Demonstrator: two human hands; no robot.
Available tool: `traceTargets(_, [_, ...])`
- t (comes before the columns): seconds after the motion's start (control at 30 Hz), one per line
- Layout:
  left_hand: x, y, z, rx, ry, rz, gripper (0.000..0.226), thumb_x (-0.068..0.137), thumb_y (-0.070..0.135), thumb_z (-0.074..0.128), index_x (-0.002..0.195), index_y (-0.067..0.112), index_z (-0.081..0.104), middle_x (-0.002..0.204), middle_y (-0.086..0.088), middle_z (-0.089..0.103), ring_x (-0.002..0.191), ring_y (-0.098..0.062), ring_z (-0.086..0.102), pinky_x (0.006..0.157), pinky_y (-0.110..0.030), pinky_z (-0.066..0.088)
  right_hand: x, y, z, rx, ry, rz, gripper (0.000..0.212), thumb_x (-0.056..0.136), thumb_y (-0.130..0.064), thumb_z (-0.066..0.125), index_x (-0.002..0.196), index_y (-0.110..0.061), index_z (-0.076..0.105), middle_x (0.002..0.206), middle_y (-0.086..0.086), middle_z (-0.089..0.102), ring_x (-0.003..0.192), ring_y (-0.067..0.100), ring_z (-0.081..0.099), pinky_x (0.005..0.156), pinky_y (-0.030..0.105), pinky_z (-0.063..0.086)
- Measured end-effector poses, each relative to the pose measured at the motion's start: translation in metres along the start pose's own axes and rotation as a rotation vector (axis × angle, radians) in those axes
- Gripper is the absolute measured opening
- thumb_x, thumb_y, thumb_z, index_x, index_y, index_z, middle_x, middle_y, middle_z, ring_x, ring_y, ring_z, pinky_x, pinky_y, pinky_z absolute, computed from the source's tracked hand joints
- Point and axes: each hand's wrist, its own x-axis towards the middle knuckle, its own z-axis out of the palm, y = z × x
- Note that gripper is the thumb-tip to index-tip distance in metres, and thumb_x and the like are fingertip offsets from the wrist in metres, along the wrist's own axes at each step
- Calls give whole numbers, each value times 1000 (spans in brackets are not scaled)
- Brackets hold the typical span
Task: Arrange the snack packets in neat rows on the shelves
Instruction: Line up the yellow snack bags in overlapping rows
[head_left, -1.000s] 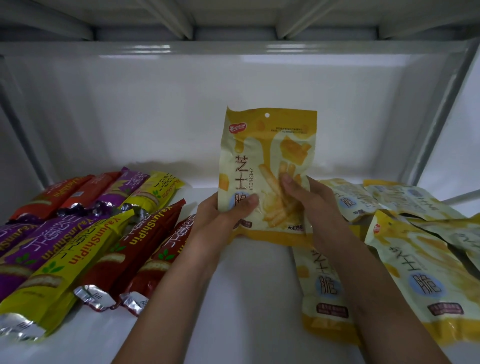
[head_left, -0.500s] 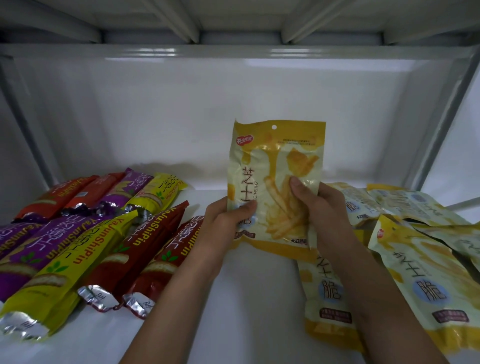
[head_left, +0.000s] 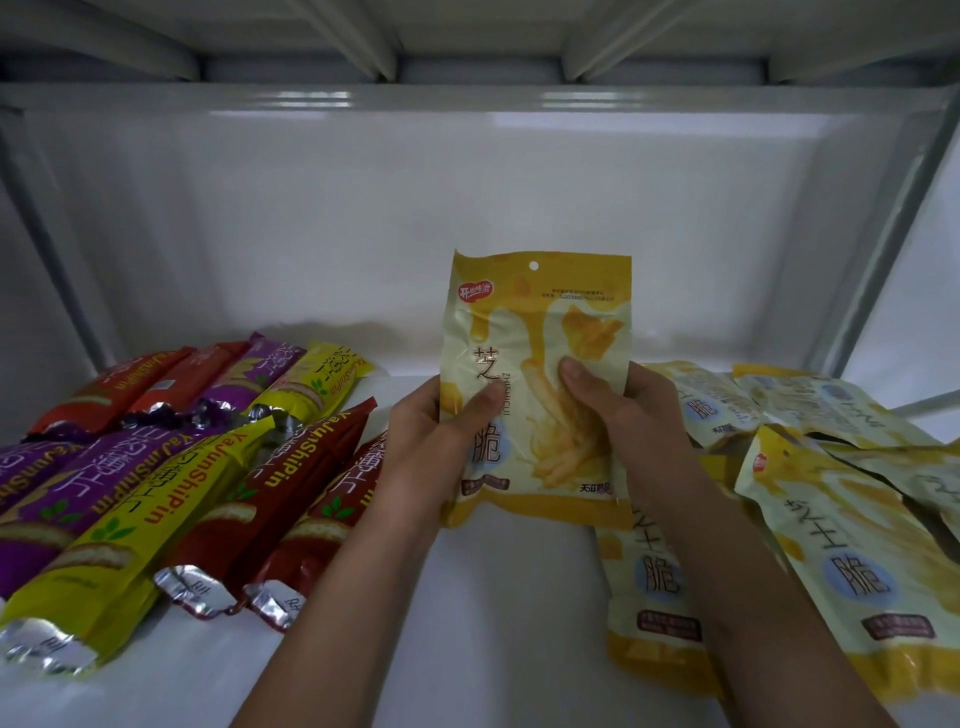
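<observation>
A yellow and cream snack packet (head_left: 537, 332) with a picture of fries stands upright above the middle of the white shelf (head_left: 498, 597). My left hand (head_left: 431, 441) grips its left edge, thumb across the front. My right hand (head_left: 623, 415) grips its right edge, thumb on the front. Several more yellow packets (head_left: 831, 545) lie overlapping on the right of the shelf. Long red, purple and yellow packets (head_left: 156, 483) lie side by side at a slant on the left.
The shelf's white back wall (head_left: 467, 208) rises behind the packet. The shelf above (head_left: 478, 98) spans the top. Grey metal uprights (head_left: 893, 234) stand at both sides. A bare strip of shelf runs between the two groups of packets.
The packet in my two hands has come lower and closer to the shelf. My thumbs have shifted slightly on its front. The packets lying on the shelf have not moved.
</observation>
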Motion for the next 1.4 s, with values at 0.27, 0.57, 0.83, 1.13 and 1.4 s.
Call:
traceTargets(0.27, [3,-2,-2,-20,63,29,20,101,21,66,108,6,77,107,-21,78,100,-44,75,95,-67,56,2,3,1,-16,6,24,34,72,-47,80,92,-21,82,99,4,81,98,24,78,92,46,60])
traceTargets(0.57, [-1,3,-1,18,88,45,17,102,21,63,94,11,74,87,-12,79,76,-29,77,68,-39,62,4,9,-2,-89,34,-7,18,99,-23,68,100,-9,80,100,8,81,99,28,77,95,53,59])
traceTargets(0.83, [2,2,-3,-13,168,119,24,105,10,56,94,17,76,92,-7,80,83,-25,76,83,-47,60,1,3,2,-67,-9,-52,21,95,-32,69,110,-21,79,101,-2,81,97,15,77,85,31,60])
traceTargets(1.13, [-2,7,-2,11,180,192,24,105,23,59,90,13,75,90,-8,78,82,-23,72,81,-41,59,1,4,-1,-17,3,-81,47,84,-37,76,103,5,76,104,28,75,101,44,73,96,61,57])
traceTargets(1.4, [-4,9,-1,-41,189,173,30,102,26,63,80,18,81,94,-8,81,83,-23,77,80,-36,62,0,3,2,-91,65,-101,48,90,-46,68,97,0,78,99,21,77,98,35,74,93,52,60])
